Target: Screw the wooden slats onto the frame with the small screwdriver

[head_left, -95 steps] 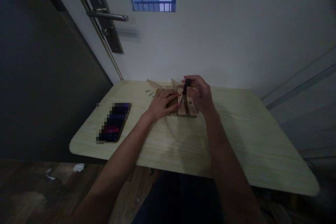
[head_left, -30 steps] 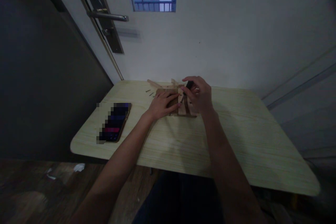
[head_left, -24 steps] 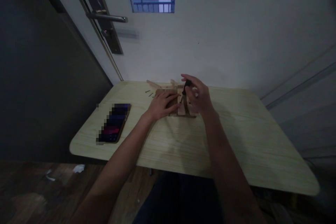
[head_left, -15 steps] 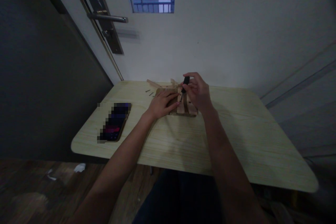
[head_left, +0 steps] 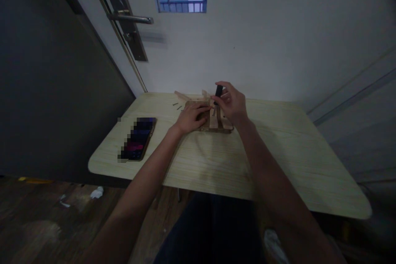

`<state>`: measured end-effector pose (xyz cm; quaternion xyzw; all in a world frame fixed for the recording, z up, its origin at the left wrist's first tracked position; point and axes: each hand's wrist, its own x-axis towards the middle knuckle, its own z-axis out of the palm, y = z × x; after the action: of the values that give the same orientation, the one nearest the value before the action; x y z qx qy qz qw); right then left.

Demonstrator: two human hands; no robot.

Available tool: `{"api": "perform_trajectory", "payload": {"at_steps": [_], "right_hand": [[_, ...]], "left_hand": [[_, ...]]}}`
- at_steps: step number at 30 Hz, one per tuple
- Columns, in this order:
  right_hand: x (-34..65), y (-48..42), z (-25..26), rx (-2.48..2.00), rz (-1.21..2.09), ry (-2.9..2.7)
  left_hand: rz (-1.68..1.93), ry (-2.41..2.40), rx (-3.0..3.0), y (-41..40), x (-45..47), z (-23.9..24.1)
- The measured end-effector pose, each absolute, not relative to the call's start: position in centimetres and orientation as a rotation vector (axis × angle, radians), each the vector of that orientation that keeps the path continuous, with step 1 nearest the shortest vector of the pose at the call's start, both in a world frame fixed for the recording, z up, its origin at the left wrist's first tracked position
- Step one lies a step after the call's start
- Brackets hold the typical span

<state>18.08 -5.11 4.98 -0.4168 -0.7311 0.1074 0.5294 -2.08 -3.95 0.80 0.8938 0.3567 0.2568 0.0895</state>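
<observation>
My right hand [head_left: 234, 101] grips the black handle of a screwdriver [head_left: 218, 94], which stands nearly upright with its shaft pointing down at a light wooden strip [head_left: 213, 122]. The strip lies on a darker wooden board [head_left: 204, 126], beside a second light wooden piece [head_left: 227, 123]. Whether the tip sits in a screw is too small to tell. My left hand [head_left: 192, 116] rests flat on the board's left part, its fingers stretched out toward the strip. Several screws [head_left: 177, 105] lie on the table just left of the board.
Light wooden pieces [head_left: 182, 95] lie behind the board. A phone [head_left: 139, 138] lies on the left of the pale table [head_left: 198, 173]. Behind the table's back edge stands a white door [head_left: 262, 41] with a metal handle [head_left: 133, 19]. Crumpled white paper [head_left: 97, 192] is on the floor.
My left thumb has drawn back from the strip. My right hand still holds the screwdriver upright over it. The whole view has shifted slightly.
</observation>
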Motion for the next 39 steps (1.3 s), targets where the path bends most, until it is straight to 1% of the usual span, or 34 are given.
{"api": "perform_trajectory", "payload": {"at_steps": [6,10,14,18,21,25,31,34,36,39], "right_hand": [[18.2,-5.0,5.2,-0.858,0.527,-1.727],[18.9,-3.6,6.5,-0.803,0.729,-1.824],[19.5,-2.5,8.1,-0.794,0.744,-1.986],[19.6,-1.8,8.3,-0.813,0.798,-2.01],[19.5,-1.3,7.9,-0.828,0.757,-1.966],[19.3,-0.7,7.5,-0.951,0.554,-1.895],[19.3,-0.9,7.6,-0.999,0.324,-2.024],[19.8,-1.1,8.1,-0.978,0.324,-2.09],[20.3,-1.3,8.4,-0.969,0.409,-2.126],[20.8,-1.6,9.0,-0.941,0.452,-2.17]], "left_hand": [[0.799,1.047,2.67,-4.1,-2.3,0.3],[0.944,1.02,2.55,-3.4,-2.8,0.0],[1.026,0.973,2.387,-2.5,-3.6,-0.2],[0.925,0.972,2.462,-2.0,-4.1,-0.3],[0.867,1.039,2.541,-1.9,-4.0,-0.5],[0.819,1.128,2.546,-1.9,-3.5,-0.6],[0.851,1.16,2.531,-1.7,-3.2,-0.8],[0.875,1.166,2.519,-1.7,-3.1,-0.9],[0.885,1.172,2.513,-1.7,-3.1,-0.9],[0.896,1.165,2.514,-1.6,-3.1,-1.0]]}}
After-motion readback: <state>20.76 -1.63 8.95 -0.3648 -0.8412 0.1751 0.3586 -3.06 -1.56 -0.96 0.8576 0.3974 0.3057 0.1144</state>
